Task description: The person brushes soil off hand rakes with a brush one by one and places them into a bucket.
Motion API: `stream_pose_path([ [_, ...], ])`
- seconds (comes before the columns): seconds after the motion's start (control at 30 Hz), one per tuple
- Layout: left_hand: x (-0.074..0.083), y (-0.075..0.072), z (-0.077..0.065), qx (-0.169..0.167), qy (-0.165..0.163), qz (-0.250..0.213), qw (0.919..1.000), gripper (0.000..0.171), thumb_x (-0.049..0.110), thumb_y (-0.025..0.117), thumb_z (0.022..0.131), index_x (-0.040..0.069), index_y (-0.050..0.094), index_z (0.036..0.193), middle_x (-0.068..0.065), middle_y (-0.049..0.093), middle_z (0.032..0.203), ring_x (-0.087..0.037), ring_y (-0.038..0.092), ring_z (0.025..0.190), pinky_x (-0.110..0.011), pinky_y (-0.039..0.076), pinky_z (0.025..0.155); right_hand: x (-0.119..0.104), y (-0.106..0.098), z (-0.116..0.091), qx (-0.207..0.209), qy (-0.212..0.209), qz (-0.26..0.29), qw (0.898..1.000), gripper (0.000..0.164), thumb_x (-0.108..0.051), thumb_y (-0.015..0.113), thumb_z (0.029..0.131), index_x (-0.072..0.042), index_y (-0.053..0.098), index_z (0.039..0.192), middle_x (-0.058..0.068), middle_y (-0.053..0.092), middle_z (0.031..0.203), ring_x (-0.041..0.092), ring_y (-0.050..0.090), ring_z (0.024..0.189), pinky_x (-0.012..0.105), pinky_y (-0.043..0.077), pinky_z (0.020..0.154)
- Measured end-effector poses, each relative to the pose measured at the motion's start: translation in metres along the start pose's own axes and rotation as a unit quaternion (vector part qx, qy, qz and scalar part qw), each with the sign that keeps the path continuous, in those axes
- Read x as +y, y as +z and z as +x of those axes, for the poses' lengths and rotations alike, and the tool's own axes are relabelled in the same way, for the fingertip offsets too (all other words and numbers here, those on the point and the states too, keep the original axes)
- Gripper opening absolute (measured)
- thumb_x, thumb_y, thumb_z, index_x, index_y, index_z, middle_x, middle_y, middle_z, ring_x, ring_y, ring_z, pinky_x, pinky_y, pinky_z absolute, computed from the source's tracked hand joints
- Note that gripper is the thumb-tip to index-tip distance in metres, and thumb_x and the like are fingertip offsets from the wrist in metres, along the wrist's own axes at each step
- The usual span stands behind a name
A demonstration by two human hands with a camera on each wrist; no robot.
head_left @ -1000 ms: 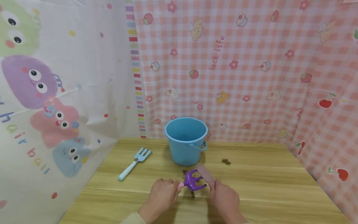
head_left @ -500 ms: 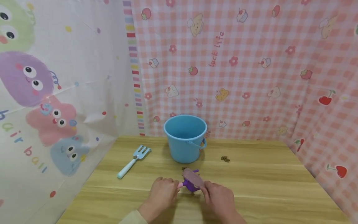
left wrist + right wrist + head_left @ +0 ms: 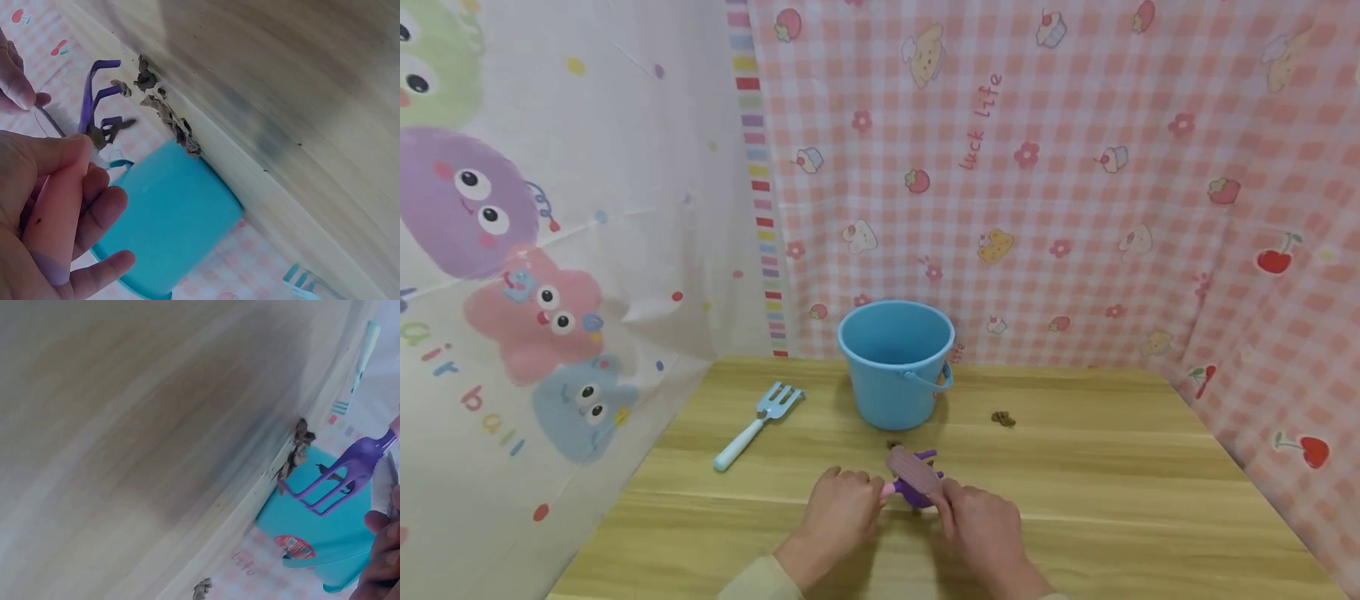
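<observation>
Purple fork point(image 3: 917, 502), lower centre of head view, gripped by left hand point(image 3: 841, 508), pink tool point(image 3: 913, 471) gripped by right hand point(image 3: 983, 525); dry scraps point(image 3: 331, 474) there might be spilled if either tool is tilted.

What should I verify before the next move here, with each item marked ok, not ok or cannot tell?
1. Left hand grips the purple rake by its pink handle: ok.
2. Right hand holds the pink flat tool: ok.
3. Rake free of debris: not ok; brown scraps sit among its tines.
4. Table free of debris: not ok; one brown clump lies right of the bucket, and more brown bits lie in front of it.
5. Blue bucket upright, mouth up: ok.
6. Bucket contents: cannot tell; its bottom is hidden.
</observation>
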State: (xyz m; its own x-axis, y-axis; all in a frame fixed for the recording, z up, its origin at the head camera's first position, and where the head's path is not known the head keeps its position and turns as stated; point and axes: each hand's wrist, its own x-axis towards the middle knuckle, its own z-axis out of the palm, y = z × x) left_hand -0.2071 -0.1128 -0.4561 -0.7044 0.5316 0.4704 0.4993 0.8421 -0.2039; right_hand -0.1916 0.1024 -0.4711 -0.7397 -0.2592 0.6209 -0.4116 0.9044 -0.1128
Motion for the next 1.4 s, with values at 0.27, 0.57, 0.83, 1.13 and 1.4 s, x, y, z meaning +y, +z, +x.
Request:
stream_pose_path([
  [0.27, -0.002, -0.004, 0.002, -0.013, -0.002, 0.004, 0.9999, 0.024, 0.03, 0.082, 0.079, 0.014, 0.064, 0.074, 0.004, 0.054, 0.061, -0.011, 0.052, 0.054, -0.03, 0.049, 0.062, 0.016, 0.002, -0.002, 0.001, 0.072, 0.017, 0.997, 0.019, -0.023, 0.073, 0.089, -0.012, 0.063, 0.078, 0.001, 0.056, 0.055, 0.02, 0.051, 0.042, 0.034, 0.035, 0.036],
  [0.57, -0.002, -0.006, 0.0, -0.022, 0.005, -0.007, 0.9997, 0.022, 0.028, 0.08, 0.08, 0.014, 0.064, 0.075, 0.004, 0.054, 0.061, -0.011, 0.053, 0.054, -0.031, 0.05, 0.062, 0.013, -0.002, 0.003, -0.01, 0.093, 0.058, 0.994, 0.018, -0.025, 0.069, 0.092, -0.012, 0.065, 0.081, -0.001, 0.055, 0.058, 0.019, 0.052, 0.047, 0.037, 0.039, 0.041],
  [0.83, -0.001, -0.004, -0.001, -0.011, 0.007, 0.003, 0.9999, 0.022, 0.029, 0.08, 0.08, 0.015, 0.065, 0.074, 0.004, 0.055, 0.062, -0.011, 0.054, 0.055, -0.032, 0.051, 0.065, 0.012, 0.006, -0.002, -0.052, 0.143, 0.053, 0.987, 0.017, -0.027, 0.068, 0.093, -0.011, 0.071, 0.088, 0.002, 0.06, 0.06, 0.022, 0.056, 0.048, 0.038, 0.04, 0.041],
  [1.13, -0.001, -0.002, -0.003, -0.005, 0.015, 0.008, 0.9998, 0.021, 0.027, 0.082, 0.078, 0.015, 0.065, 0.074, 0.004, 0.055, 0.061, -0.011, 0.053, 0.053, -0.028, 0.047, 0.06, 0.019, 0.002, 0.002, -0.063, 0.159, 0.065, 0.983, 0.02, -0.027, 0.065, 0.096, -0.01, 0.068, 0.086, -0.001, 0.054, 0.058, 0.015, 0.047, 0.047, 0.035, 0.038, 0.042],
  [1.4, -0.001, -0.002, -0.001, 0.015, 0.03, 0.022, 0.9992, 0.02, 0.024, 0.084, 0.073, 0.015, 0.066, 0.074, 0.004, 0.056, 0.062, -0.011, 0.052, 0.054, -0.028, 0.046, 0.06, 0.011, 0.001, 0.006, -0.095, 0.154, 0.082, 0.98, 0.026, -0.027, 0.064, 0.096, -0.016, 0.06, 0.073, -0.005, 0.048, 0.055, 0.013, 0.044, 0.048, 0.032, 0.036, 0.043],
])
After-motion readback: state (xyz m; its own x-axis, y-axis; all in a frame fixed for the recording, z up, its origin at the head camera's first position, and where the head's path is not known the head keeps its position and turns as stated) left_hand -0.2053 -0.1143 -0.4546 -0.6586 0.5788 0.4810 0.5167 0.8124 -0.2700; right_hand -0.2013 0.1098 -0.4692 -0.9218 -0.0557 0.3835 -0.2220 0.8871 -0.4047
